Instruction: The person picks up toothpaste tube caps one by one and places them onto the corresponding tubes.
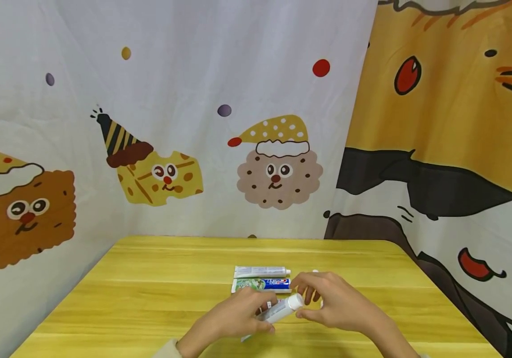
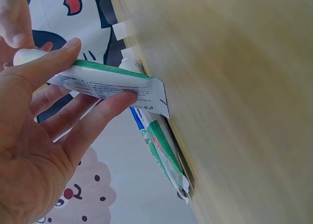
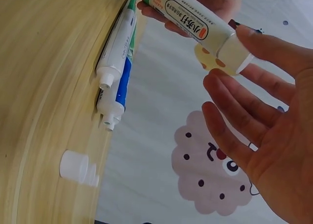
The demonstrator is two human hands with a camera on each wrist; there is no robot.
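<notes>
My left hand [image 1: 244, 313] grips a white and green toothpaste tube [image 2: 105, 82], tilted above the table with its flat crimped end low. A white cap [image 3: 234, 52] is on the tube's raised end. Around that cap my right hand [image 1: 334, 301] is spread, the thumb right at the cap's side and the other fingers loosely bent. Beyond the hands, a white tube [image 1: 260, 272] and a green and blue toothpaste tube [image 1: 278, 284] lie side by side. In the right wrist view, the lying tubes show bare nozzles. My left hand partly hides the things behind it.
Loose white caps [image 3: 74, 165] stand on the yellow wood-grain table [image 1: 157, 283], right of the lying tubes and partly behind my right hand in the head view. A white curtain [image 1: 220, 59] with cartoon prints hangs behind the table's far edge.
</notes>
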